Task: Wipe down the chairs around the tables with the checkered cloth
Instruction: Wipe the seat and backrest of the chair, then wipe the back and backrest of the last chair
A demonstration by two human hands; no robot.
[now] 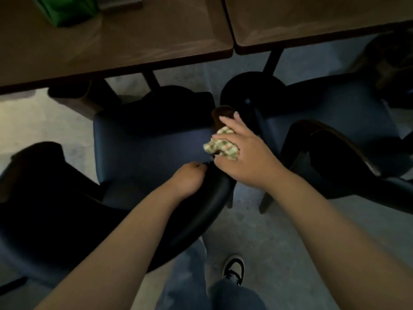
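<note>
Nearest the camera, the left hand (187,180) curls over the top of the dark backrest (201,211) of the middle chair (143,148), steadying it. Just beyond and to its right, the right hand (243,151) holds the bunched checkered cloth (220,146) under its palm against the chair's right armrest (221,117), its fingers spread over the wad. The armrest's long axis runs away from the person toward the counter (134,48), so the coming stroke likely follows that line, and the right hand is the nearer one. Farther right, a second chair (335,108) stands close beside.
</note>
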